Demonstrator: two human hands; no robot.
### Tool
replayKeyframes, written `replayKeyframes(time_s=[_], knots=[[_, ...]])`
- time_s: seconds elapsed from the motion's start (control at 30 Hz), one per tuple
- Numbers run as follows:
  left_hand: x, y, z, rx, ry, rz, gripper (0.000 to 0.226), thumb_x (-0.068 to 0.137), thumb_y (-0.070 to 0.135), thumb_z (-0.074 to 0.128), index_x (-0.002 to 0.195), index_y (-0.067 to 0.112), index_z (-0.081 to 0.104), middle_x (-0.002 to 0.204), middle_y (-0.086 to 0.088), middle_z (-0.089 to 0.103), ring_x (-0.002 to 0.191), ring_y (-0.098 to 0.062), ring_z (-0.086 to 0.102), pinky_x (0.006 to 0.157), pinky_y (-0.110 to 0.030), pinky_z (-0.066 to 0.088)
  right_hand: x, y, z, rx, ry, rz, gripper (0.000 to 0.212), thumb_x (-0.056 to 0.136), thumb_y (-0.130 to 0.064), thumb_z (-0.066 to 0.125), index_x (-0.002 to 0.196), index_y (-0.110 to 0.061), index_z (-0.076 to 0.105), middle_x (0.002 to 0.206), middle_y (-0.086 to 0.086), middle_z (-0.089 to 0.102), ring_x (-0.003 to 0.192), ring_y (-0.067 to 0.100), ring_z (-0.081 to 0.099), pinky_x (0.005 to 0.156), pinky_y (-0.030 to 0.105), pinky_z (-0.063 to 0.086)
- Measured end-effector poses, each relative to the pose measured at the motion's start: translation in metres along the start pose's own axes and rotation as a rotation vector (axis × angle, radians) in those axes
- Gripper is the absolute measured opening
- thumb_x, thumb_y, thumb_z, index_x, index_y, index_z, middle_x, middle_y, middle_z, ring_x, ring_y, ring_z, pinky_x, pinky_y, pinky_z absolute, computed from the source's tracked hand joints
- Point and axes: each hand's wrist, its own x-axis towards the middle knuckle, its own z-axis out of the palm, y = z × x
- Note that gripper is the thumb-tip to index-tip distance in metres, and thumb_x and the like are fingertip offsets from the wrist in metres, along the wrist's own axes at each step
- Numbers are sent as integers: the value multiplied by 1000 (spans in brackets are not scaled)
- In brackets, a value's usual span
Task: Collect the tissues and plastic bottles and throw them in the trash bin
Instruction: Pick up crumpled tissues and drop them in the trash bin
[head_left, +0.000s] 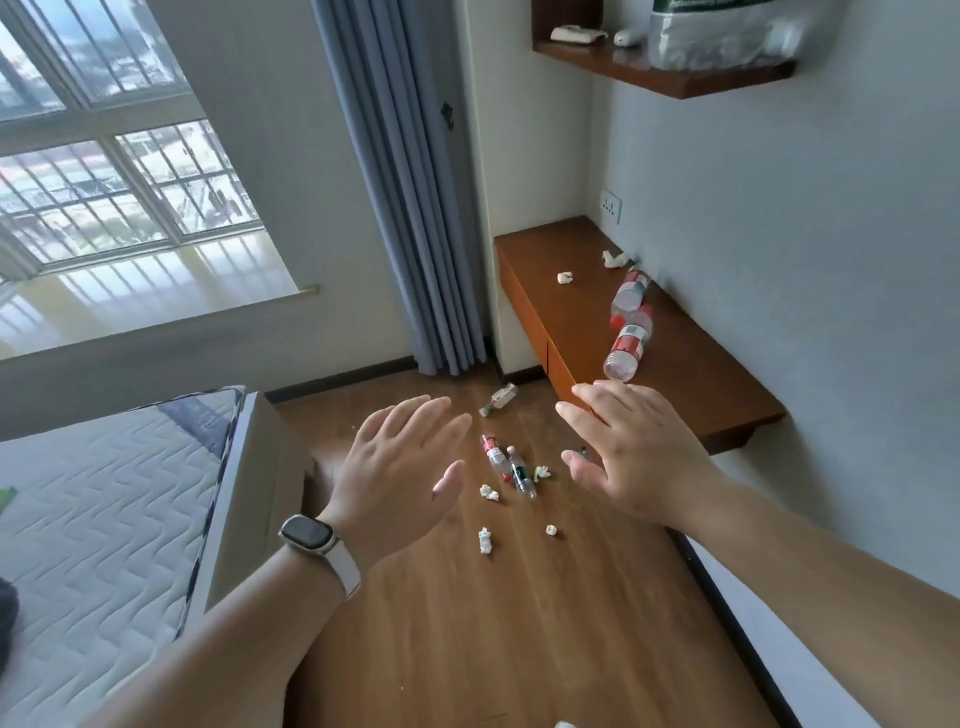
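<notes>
Head view: left hand (400, 478) and right hand (631, 452) spread empty — collecting not begun — next, stoop for floor bottles (506, 467).

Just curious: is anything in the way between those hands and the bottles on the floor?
Nothing visible. The left hand and right hand are open midair, the floor bottles in plain sight between them. No trash bin shows.

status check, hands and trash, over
Left hand and right hand open, empty. Bottles and tissues on floor, more on desk. Nothing in the way.
</notes>
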Motion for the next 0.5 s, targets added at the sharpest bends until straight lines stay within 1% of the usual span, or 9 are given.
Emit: replayKeyframes(time_s=[0.1,0.27,0.33,0.43,0.5], knots=[[18,-5,19,-5,-48,-33,45,89,40,54,131,23,56,136,-1,56,129,-25,50,104,-45,41,17,21,19,31,-37,-10,49,90,-45,45,127,-15,60,130,11,59,121,30,53,97,46,43],[42,-18,38,25,-82,-57,44,89,39,53,129,22,57,133,-2,57,126,-25,52,102,-44,41,39,42,46,70,-101,-11,49,88,-44,48,126,-16,60,130,9,58,121,27,52,97,44,43],[49,-24,47,22,-112,-69,44,88,39,53,129,22,57,133,-3,57,126,-25,52,102,-44,41,46,47,59,82,-143,0,49,88,-44,47,126,-15,60,129,9,59,121,28,52,97,45,43],[53,-33,64,26,-148,-43,44,88,39,54,130,23,56,134,-2,57,126,-26,51,101,-44,42,53,49,78,87,-220,16,48,90,-44,45,126,-16,60,130,10,59,122,28,53,97,44,43],[58,-40,75,21,-167,-44,44,88,37,58,129,23,56,134,-3,57,126,-26,52,102,-44,41,59,51,92,91,-270,19,49,90,-45,43,126,-16,60,130,9,59,122,28,53,98,44,43]])
